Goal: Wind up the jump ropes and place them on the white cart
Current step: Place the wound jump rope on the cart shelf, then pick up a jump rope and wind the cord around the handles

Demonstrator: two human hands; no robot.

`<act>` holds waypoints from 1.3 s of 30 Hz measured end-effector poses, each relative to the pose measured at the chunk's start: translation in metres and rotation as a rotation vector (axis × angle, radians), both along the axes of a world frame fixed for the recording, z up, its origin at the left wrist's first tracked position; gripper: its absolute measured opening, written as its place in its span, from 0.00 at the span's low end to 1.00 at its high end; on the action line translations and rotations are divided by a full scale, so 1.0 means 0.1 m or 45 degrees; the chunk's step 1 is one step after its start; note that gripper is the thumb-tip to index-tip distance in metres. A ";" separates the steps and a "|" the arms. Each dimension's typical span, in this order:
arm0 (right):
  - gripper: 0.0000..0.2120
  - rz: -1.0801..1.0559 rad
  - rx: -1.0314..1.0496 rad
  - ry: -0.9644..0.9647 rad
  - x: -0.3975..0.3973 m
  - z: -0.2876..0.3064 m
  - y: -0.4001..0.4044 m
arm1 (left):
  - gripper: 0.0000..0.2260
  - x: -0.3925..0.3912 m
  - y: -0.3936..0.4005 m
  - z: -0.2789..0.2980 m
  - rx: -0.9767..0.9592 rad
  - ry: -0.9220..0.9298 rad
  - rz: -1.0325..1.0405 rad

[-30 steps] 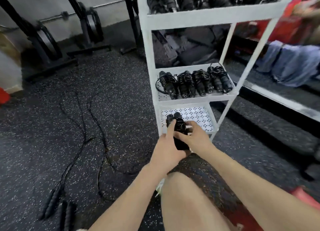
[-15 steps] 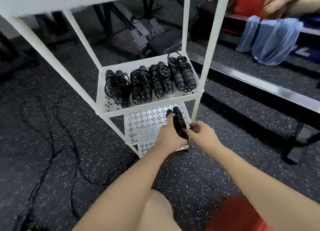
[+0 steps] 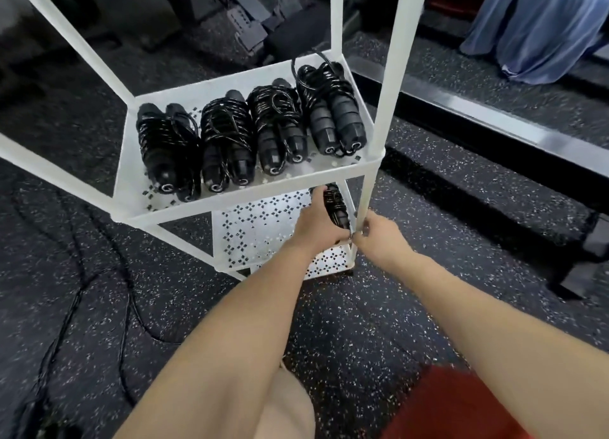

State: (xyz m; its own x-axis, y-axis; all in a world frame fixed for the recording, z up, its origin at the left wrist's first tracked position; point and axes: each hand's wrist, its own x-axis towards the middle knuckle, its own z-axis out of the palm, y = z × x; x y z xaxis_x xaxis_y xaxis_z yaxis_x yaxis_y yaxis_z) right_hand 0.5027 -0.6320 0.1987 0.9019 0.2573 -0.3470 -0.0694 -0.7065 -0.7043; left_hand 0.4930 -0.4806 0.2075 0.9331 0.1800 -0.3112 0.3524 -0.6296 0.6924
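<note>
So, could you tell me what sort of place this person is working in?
Most likely a gym. The floor is black speckled rubber flooring, a white cart holds wound jump ropes, and what looks like an adjustable bench frame stands behind it.

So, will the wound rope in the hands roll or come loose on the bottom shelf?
The wound rope has round handles, so it may roll slightly. Its cord wraps look tight, so it probably holds together. The bottom shelf looks flat.

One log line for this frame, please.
stage: placing | left hand: grips wound rope | right hand: pinches its end | target: cart's lower shelf | middle shelf: four wound ropes
</note>
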 end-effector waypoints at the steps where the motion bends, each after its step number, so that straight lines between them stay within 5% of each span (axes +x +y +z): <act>1: 0.09 -0.005 0.001 -0.007 0.02 -0.03 0.00 | 0.42 0.03 -0.01 -0.03 -0.014 -0.004 0.007; 12: 0.09 -0.016 -0.017 -0.070 -0.03 -0.15 -0.02 | 0.54 0.02 -0.01 -0.23 -0.238 0.097 -0.035; 18: 0.09 -0.049 -0.023 -0.037 -0.23 -0.11 -0.04 | 0.54 -0.18 0.02 -0.08 -0.105 0.203 -0.173; 29: 0.08 0.226 -0.360 0.098 -0.98 0.34 0.16 | 0.36 -1.03 0.14 0.59 0.125 0.114 -0.289; 39: 0.09 0.648 -0.203 -0.142 -2.17 1.32 1.52 | 0.20 -3.06 1.26 1.26 0.247 -0.047 0.123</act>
